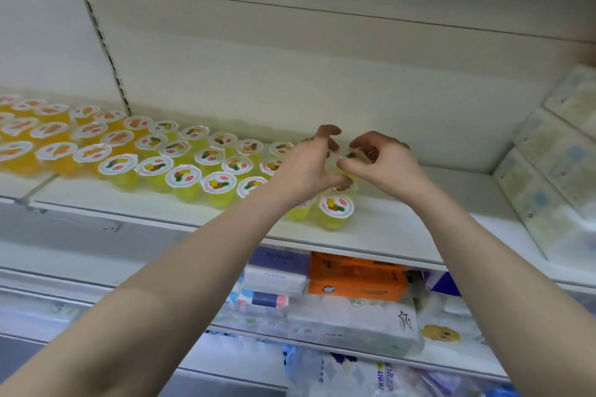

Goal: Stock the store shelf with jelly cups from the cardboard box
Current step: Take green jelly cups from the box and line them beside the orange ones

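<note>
Orange jelly cups (54, 151) crowd the shelf's (387, 229) left end, and rows of yellow jelly cups (183, 176) span its middle. At the rows' right end, the left hand (303, 167) and right hand (387, 161) curl their fingers round one yellow cup (352, 155) between them.

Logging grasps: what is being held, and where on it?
A yellow jelly cup, held near its lidded top by the left hand and the right hand.
</note>
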### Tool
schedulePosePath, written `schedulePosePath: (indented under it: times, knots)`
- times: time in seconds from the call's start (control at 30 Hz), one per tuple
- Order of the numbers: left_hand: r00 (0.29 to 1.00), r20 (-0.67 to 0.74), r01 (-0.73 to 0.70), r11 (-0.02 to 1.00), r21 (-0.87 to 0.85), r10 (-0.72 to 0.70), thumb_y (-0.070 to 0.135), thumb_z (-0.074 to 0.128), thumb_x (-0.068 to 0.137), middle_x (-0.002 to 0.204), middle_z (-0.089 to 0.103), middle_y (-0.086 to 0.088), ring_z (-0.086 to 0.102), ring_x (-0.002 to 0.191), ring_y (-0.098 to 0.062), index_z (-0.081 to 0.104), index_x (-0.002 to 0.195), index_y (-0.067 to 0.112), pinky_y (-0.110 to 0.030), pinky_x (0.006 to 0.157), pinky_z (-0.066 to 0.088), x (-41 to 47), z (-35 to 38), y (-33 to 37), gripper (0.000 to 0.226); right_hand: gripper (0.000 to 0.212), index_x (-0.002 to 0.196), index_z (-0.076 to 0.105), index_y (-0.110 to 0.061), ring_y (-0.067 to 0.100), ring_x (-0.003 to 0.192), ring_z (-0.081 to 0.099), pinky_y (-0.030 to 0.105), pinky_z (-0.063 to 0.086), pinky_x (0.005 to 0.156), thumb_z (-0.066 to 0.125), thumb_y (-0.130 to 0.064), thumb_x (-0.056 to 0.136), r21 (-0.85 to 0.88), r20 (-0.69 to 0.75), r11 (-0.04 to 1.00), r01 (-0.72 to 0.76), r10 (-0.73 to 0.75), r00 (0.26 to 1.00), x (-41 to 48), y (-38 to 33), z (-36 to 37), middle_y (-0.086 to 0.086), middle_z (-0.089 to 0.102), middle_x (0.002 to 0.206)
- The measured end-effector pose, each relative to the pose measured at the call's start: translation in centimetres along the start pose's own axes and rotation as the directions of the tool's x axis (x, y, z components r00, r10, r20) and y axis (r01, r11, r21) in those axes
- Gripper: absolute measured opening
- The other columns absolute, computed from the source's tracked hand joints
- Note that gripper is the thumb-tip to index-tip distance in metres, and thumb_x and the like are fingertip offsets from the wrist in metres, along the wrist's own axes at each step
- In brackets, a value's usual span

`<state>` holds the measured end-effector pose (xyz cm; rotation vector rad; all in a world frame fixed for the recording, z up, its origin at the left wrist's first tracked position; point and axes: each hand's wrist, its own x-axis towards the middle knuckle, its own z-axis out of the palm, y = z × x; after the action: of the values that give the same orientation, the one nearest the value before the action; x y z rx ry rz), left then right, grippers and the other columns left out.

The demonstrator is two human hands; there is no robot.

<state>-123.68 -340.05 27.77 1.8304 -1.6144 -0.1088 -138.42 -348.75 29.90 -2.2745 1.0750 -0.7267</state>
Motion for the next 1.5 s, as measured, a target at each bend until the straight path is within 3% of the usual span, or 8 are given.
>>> schedulePosePath:
  times: [0.13, 0.27, 0.5, 0.73, 0.87, 0.97, 1.2, 1.5]
  knots:
    - [0.988, 0.059, -0.151, 0.966, 0.212, 0.141, 0.056, 0.066, 0.082, 0.122, 0.063, 0.003, 0.058, 0.110, -0.018, 0.063, 0.121, 0.024, -0.026, 0.087, 0.040, 0.2, -0.4, -1.6, 0.050, 0.045, 0.114, 0.065, -0.023, 0.016, 0.101, 0.059, 0.027, 0.047, 0.085, 0.078, -0.044, 0.076, -0.097, -0.070, 0.992, -0.078, 0.071, 0.995, 1.1, 1.9, -1.6, -0.005, 0.061, 0.104]
    - [0.975, 0.139, -0.205, 0.941, 0.268, 0.173, 0.056, 0.059, 0.087, 0.112, 0.067, 0.008, 0.059, 0.102, -0.016, 0.070, 0.110, 0.032, -0.025, 0.076, 0.040, 0.0, -0.2, -2.2, 0.035, 0.046, 0.115, 0.064, -0.023, 0.019, 0.105, 0.059, 0.030, 0.048, 0.089, 0.076, -0.047, 0.077, -0.125, -0.087, 0.979, -0.161, 0.151, 0.985, 2.3, 4.2, -2.4, -0.003, 0.063, 0.109]
    - [0.970, 0.142, -0.231, 0.927, 0.294, 0.196, 0.057, 0.055, 0.089, 0.101, 0.068, 0.005, 0.060, 0.096, -0.018, 0.068, 0.111, 0.034, -0.025, 0.070, 0.035, 0.0, 0.2, -2.7, 0.034, 0.046, 0.118, 0.063, -0.024, 0.018, 0.101, 0.058, 0.024, 0.039, 0.078, 0.076, -0.042, 0.078, -0.193, 0.016, 0.964, -0.184, 0.191, 0.982, 2.8, 6.4, -0.2, -0.001, 0.065, 0.115]
    - [0.971, 0.173, -0.212, 0.933, 0.290, 0.167, 0.058, 0.056, 0.088, 0.107, 0.065, 0.008, 0.058, 0.100, -0.016, 0.068, 0.111, 0.036, -0.024, 0.070, 0.033, 0.0, 0.0, -2.5, 0.034, 0.048, 0.125, 0.059, -0.023, 0.021, 0.116, 0.057, 0.030, 0.044, 0.089, 0.071, -0.041, 0.083, -0.286, 0.081, 0.946, -0.152, 0.182, 0.980, 3.1, 6.6, 0.1, 0.001, 0.062, 0.126]
    - [0.975, 0.128, -0.214, 0.917, 0.335, 0.180, 0.053, 0.056, 0.090, 0.122, 0.063, 0.005, 0.055, 0.111, -0.021, 0.066, 0.119, 0.030, -0.031, 0.086, 0.045, -0.4, -1.3, -2.8, 0.038, 0.049, 0.132, 0.054, -0.022, 0.025, 0.122, 0.049, 0.035, 0.041, 0.097, 0.062, -0.045, 0.089, -0.402, 0.081, 0.916, -0.016, 0.053, 0.995, 3.1, 5.1, -0.4, 0.004, 0.055, 0.134]
    - [0.975, 0.035, -0.213, 0.886, 0.411, 0.218, 0.054, 0.049, 0.089, 0.115, 0.067, -0.001, 0.059, 0.105, -0.029, 0.068, 0.116, 0.024, -0.038, 0.086, 0.050, -1.5, -3.6, -3.8, 0.045, 0.048, 0.134, 0.053, -0.019, 0.030, 0.121, 0.048, 0.040, 0.039, 0.099, 0.060, -0.042, 0.093, -0.459, 0.057, 0.870, 0.178, -0.172, 0.984, 2.6, 2.6, 0.0, 0.007, 0.054, 0.134]
    - [0.948, -0.102, -0.190, 0.795, 0.577, 0.300, 0.050, 0.049, 0.088, 0.108, 0.068, -0.006, 0.062, 0.102, -0.033, 0.069, 0.113, 0.018, -0.044, 0.088, 0.050, -8.1, -11.7, -10.7, 0.046, 0.053, 0.134, 0.055, -0.014, 0.035, 0.113, 0.055, 0.043, 0.043, 0.094, 0.049, -0.047, 0.092, -0.541, 0.154, 0.676, 0.499, -0.504, 0.850, 1.0, -7.8, 6.1, 0.011, 0.060, 0.128]
    - [0.978, -0.158, 0.022, 0.689, 0.724, 0.135, 0.051, 0.050, 0.088, 0.115, 0.065, -0.006, 0.059, 0.106, -0.032, 0.062, 0.122, 0.018, -0.042, 0.093, 0.045, -25.3, -26.8, -23.1, 0.049, 0.058, 0.134, 0.055, -0.008, 0.036, 0.111, 0.058, 0.047, 0.047, 0.092, 0.043, -0.049, 0.093, -0.372, 0.298, 0.483, 0.793, -0.747, 0.594, -3.9, -24.8, 22.2, 0.015, 0.061, 0.126]
